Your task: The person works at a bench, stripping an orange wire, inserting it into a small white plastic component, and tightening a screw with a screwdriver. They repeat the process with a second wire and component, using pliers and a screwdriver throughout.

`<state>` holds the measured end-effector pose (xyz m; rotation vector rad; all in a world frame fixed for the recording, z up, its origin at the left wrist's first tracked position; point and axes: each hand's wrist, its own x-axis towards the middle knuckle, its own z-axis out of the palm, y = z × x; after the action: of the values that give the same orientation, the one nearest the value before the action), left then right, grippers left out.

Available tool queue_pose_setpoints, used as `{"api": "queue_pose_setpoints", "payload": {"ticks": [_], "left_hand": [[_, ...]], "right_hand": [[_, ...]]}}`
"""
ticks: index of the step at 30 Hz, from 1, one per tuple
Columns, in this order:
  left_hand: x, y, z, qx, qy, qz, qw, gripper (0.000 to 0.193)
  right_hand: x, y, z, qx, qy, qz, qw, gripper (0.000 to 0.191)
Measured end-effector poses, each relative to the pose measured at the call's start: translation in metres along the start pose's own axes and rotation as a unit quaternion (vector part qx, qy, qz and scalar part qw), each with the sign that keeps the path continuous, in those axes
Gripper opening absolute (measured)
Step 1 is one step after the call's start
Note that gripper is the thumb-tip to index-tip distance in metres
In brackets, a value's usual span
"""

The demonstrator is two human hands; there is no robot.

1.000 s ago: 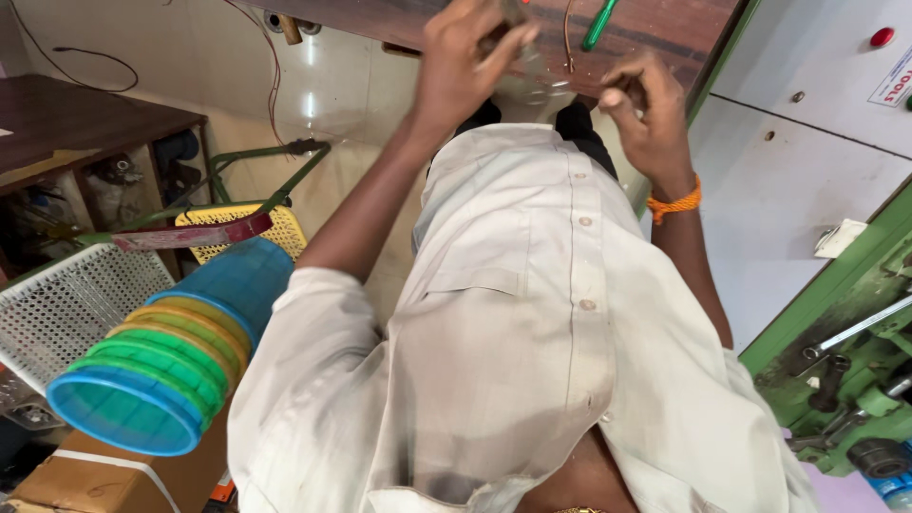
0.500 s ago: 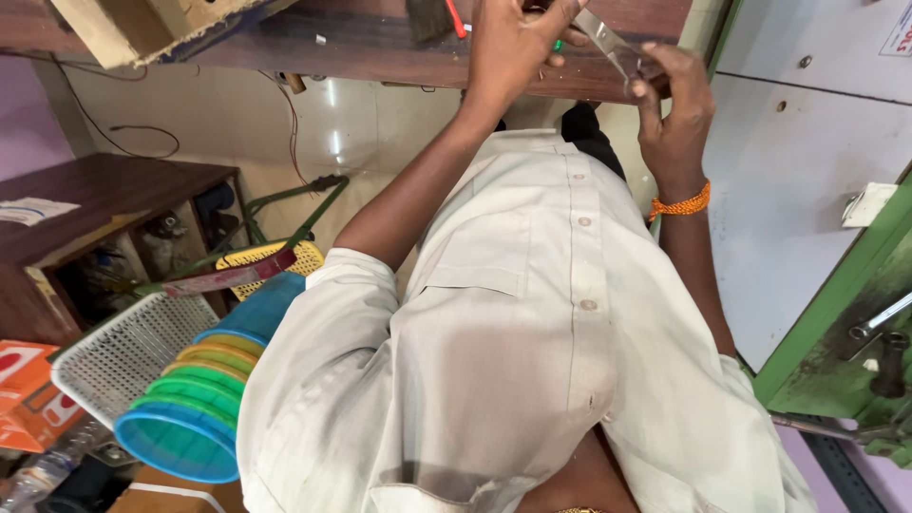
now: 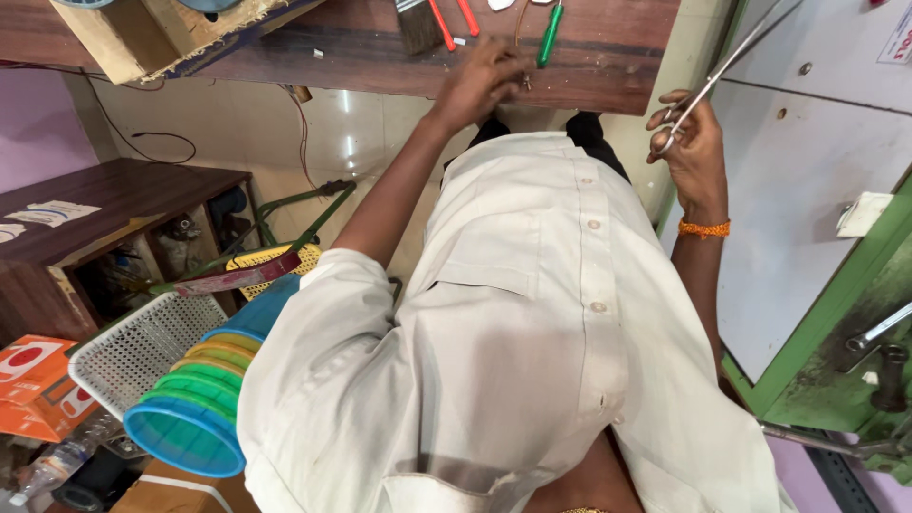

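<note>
Since the earlier frames both hands had come apart: half a second before they had been together over the scissors, and now the left hand (image 3: 480, 85) had dropped flat onto the bench (image 3: 608, 57), fingers pressing something small beside the green-handled tool (image 3: 549, 33). Its grip was half curled; whether it pinched anything could not be told. Meanwhile the right hand (image 3: 689, 142), with its orange wristband (image 3: 704, 228), held the scissors (image 3: 722, 71) by the loops, grip closed, blades pointing up and away, well clear of the bench. For a clean cut, steadying the small piece first and bringing the blades down slowly seemed wise.
</note>
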<state>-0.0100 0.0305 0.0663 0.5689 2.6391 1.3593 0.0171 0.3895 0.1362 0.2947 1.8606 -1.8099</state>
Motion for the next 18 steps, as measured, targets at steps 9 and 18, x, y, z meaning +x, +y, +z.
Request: {"api": "queue_pose_setpoints", "payload": {"ticks": [9, 18], "left_hand": [[0.046, 0.030, 0.012, -0.177, 0.156, -0.228, 0.945, 0.014], [0.128, 0.066, 0.012, -0.314, 0.210, -0.183, 0.908, 0.019]], "right_hand": [[0.015, -0.012, -0.014, 0.071, -0.024, -0.022, 0.997, 0.070], [0.068, -0.027, 0.033, -0.078, -0.230, 0.044, 0.969, 0.072]]}}
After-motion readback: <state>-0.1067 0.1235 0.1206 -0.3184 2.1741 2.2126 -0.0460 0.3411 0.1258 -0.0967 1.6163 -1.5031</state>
